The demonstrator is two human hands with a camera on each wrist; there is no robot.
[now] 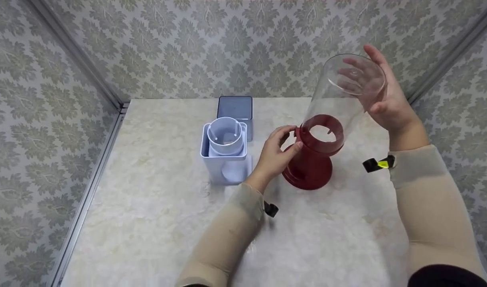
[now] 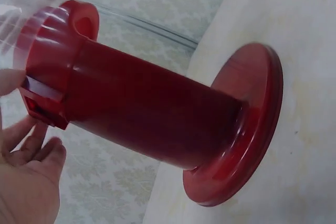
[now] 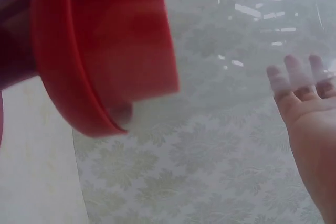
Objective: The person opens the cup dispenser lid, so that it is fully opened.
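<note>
A red stand with a round foot rests on the table, a clear cylinder fitted over its collar. In the head view the cylinder rises toward the upper right. My left hand grips the collar beside a small red block-shaped part, thumb on the near side and fingers beyond it. Near the cylinder's upper rim, my right hand holds its side, several fingers showing through the clear wall. The right wrist view shows the red collar inside the cylinder, with the right fingers farther along.
Left of the stand is a pale blue square container with a round cup-like piece in its top. Behind it stands a blue-grey box. Patterned wall panels enclose the light marbled table at the back and sides.
</note>
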